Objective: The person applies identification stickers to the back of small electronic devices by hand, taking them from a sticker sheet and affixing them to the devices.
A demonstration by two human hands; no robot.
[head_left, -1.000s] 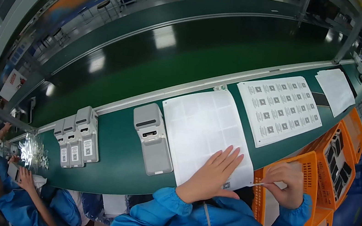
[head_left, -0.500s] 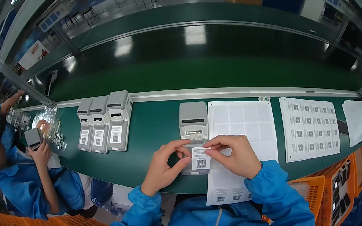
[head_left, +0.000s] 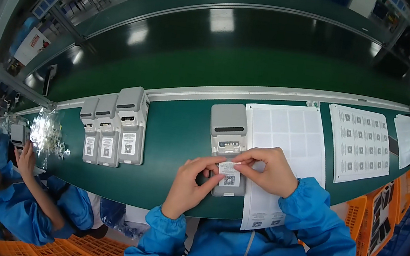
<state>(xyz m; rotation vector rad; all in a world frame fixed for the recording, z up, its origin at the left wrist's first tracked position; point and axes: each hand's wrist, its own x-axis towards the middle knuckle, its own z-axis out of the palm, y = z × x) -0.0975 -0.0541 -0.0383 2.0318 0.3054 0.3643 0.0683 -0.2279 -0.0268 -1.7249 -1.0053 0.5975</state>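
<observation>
The right hand (head_left: 269, 172) pinches the top of a white sticker (head_left: 230, 176), just below the frame's middle. The left hand (head_left: 187, 184) curls at its side; I can't tell if it grips. Underneath lies a gray machine (head_left: 229, 118).

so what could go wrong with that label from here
The label might crease or sit crooked, since the left hand and right hand crowd it over the grey device. The right sleeve overlaps the sheet in view, and could drag it.
</observation>
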